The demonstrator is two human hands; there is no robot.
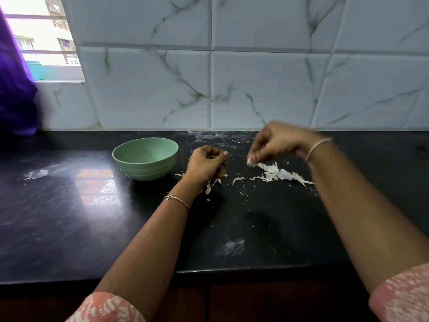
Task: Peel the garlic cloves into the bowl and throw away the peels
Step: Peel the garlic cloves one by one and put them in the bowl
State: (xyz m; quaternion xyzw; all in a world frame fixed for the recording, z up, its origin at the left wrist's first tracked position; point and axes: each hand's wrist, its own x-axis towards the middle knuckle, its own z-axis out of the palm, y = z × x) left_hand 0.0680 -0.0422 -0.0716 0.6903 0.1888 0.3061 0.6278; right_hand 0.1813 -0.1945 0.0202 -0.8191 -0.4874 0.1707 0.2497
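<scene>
Peels (278, 174) of garlic lie in a loose white heap on the black table (92, 217), right of centre and near the tiled wall (255, 89). The right hand (276, 144) hangs over the left end of that heap, blurred, its fingers bunched and pointing down so that the fingertips (250, 161) come just to the nearest shreds. Whether they pinch a shred or only touch it I cannot tell.

The left hand (206, 167) is well apart from the heap, to its left, with fingers curled in and the thumb laid against them. What it encloses, if anything, is hidden, so I cannot tell its grasp either. Smaller scraps (214, 182) show at its near edge and under it, and a single curled strip (238, 180) lies on the table between the two hands.

The green bowl (145, 159) stands upright just left of the left hand, not touching it. Each wrist carries a thin bangle, and pink patterned sleeves show at the bottom. A window (41, 38) and a purple cloth (16, 89) fill the far left.
</scene>
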